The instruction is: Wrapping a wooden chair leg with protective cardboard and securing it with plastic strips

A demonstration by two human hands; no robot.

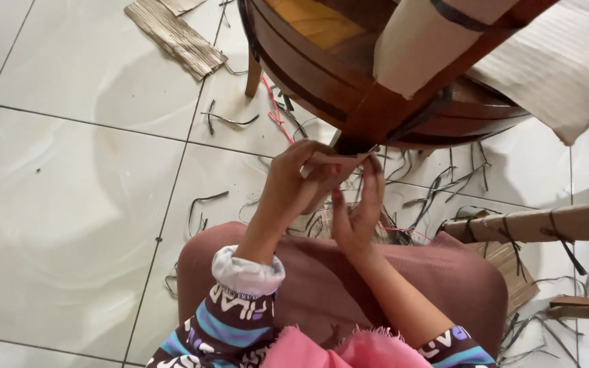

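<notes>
From the head camera, both hands meet just under the rim of a round dark wooden table (322,82) that is lying tipped on a white tiled floor (69,204). The left hand (294,187) pinches a small pale strip of cardboard (339,161) between thumb and fingers, right at the point where a cardboard-wrapped table leg (420,41) meets the rim. The right hand (357,211) stands upright just beside it, fingers extended with the tips touching the same strip (whether it truly grips or only steadies it, I cannot tell). The nails on both hands are painted red.

A lap in reddish-brown cloth (335,286) fills the lower middle, with patterned sleeves and a pink fringed cloth at the bottom edge. Dark strap offcuts (438,191) litter the tiles around the table. A corrugated cardboard scrap (175,34) lies at upper left, and another wrapped leg (533,225) stretches across on the right.
</notes>
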